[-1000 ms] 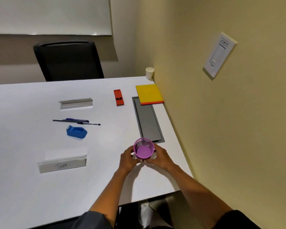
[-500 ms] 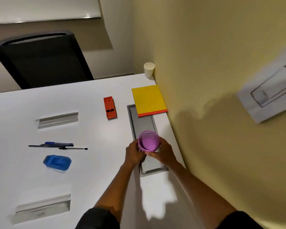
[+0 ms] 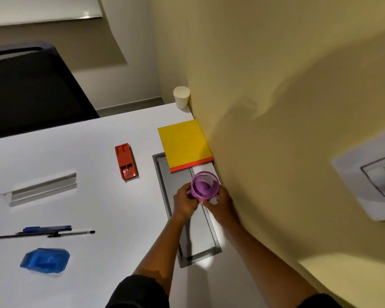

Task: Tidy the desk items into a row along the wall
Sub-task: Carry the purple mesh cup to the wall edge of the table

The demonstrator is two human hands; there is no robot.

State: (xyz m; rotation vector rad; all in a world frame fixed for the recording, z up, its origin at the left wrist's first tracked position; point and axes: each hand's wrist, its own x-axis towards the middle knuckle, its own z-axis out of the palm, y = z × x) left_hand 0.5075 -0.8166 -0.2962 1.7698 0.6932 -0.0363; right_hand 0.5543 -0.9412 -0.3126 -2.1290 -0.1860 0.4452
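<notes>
Both hands have carried the purple mesh cup (image 3: 205,185) from the near part of the desk (image 3: 80,141) up toward its wall edge since the earlier frames, and it now sits just beside the near edge of the yellow notepad (image 3: 185,144); the left hand (image 3: 185,202) curls round its left side and the right hand (image 3: 220,204) round its right, so both grip it; whether its base already rests on the desk I cannot tell; along the wall edge the white paper cup (image 3: 181,97) at the far corner and the notepad look placed, with the mesh cup third in line; left to move, by my reckoning, are the red stapler (image 3: 126,161), the pens (image 3: 46,231), the blue case (image 3: 45,260) and the grey strip (image 3: 40,189), all well apart from the wall.
</notes>
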